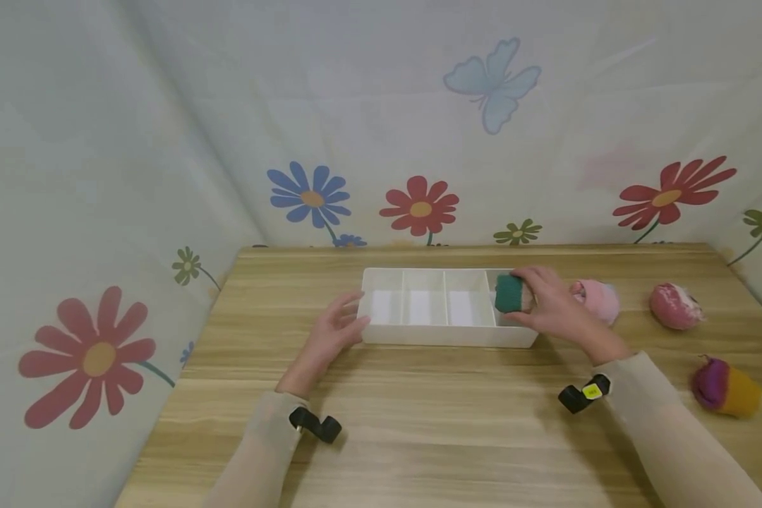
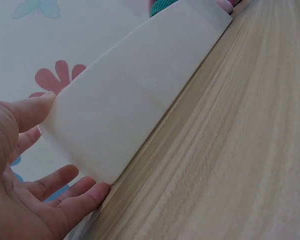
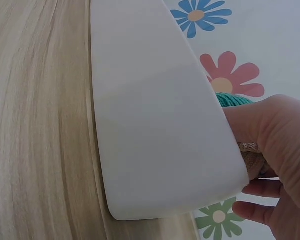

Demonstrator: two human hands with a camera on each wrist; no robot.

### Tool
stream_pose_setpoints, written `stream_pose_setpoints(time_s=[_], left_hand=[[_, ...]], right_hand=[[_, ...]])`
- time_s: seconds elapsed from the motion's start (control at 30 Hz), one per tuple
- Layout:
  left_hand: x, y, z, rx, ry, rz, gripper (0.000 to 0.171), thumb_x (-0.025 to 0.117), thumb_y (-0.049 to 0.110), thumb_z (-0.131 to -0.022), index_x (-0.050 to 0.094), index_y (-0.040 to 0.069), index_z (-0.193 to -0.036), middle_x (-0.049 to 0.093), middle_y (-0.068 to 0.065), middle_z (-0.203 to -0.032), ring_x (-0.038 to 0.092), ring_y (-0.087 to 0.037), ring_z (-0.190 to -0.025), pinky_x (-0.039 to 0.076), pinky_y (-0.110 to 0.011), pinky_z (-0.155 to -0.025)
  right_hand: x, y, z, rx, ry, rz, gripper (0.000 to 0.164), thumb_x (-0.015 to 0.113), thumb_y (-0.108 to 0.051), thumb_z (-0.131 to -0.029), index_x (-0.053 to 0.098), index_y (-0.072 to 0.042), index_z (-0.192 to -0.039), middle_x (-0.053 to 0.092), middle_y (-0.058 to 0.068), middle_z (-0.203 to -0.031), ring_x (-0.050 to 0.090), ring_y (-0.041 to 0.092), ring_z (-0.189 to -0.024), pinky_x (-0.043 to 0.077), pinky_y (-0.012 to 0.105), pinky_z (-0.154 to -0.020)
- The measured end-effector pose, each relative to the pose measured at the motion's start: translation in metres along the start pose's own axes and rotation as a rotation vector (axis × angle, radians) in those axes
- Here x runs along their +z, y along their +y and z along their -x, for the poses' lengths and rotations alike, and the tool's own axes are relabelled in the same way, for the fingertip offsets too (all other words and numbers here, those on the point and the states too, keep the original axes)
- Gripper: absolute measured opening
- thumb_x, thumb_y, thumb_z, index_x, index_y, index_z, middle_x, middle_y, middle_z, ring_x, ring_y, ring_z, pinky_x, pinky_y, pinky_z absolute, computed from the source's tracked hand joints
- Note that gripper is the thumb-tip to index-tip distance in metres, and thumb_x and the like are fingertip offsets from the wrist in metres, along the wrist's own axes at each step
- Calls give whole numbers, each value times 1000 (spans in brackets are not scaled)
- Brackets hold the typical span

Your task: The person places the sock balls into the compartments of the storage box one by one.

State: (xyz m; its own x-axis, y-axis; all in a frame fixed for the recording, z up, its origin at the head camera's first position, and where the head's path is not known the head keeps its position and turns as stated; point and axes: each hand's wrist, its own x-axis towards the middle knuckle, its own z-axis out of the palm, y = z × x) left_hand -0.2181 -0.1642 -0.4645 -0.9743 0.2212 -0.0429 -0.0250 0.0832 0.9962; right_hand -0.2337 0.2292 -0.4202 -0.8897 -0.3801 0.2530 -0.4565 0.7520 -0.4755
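Observation:
A long white divided box (image 1: 444, 336) stands on the wooden table. At its left end my left hand (image 1: 334, 326) touches the box, thumb at the upper edge and fingertips by the lower corner in the left wrist view, fingers spread and loosely bent. My right hand (image 1: 555, 307) grips a green-and-brown knitted bundle, like rolled socks (image 1: 509, 293), at the rightmost compartment. From the right wrist, the box wall hides most of this bundle; its green top (image 3: 231, 100) and brown part (image 3: 253, 162) show. The three compartments to the left hold nothing visible.
Right of the box lie a pink bundle (image 1: 600, 302), partly behind my right hand, a red-and-white bundle (image 1: 675, 306) and a purple-and-mustard bundle (image 1: 727, 388). A flower-printed curtain (image 1: 368, 127) hangs behind the table (image 1: 419, 430).

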Motion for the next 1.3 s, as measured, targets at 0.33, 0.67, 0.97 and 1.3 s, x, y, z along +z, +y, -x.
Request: stream_pose_setpoints(time_s=[0.33,0.67,0.97,1.3], left_hand=[[1,-4,2,16,11,-12,52,67,31,-86,47,26,-134,45,-13,-133,49,-30,-117,50,-40,-83],[2,-2,1,28,4,-13,56,67,34,-86,45,24,-136,45,-13,-133,50,-29,-117,49,-42,-84],[3,3,3,5,-4,11,53,65,28,-88,45,23,-136,43,-16,-135,48,-31,-118,48,-41,-86],[3,-4,4,21,15,19,52,67,29,-87,46,26,-134,45,-15,-133,49,-30,-117,50,-40,-83]], right_hand=[[5,1,-3,13,-41,24,75,83,-28,-68,46,-1,-128,51,18,-119,38,33,-103,43,47,-72],[2,2,-8,-12,-83,49,74,82,-21,-70,44,-1,-130,47,22,-125,36,38,-109,41,54,-79],[2,3,-5,-24,-117,33,68,78,-19,-76,44,1,-132,46,22,-130,34,38,-118,34,58,-92],[2,6,6,-119,40,-30,54,75,-10,-78,51,0,-125,48,22,-124,38,37,-114,37,58,-88]])
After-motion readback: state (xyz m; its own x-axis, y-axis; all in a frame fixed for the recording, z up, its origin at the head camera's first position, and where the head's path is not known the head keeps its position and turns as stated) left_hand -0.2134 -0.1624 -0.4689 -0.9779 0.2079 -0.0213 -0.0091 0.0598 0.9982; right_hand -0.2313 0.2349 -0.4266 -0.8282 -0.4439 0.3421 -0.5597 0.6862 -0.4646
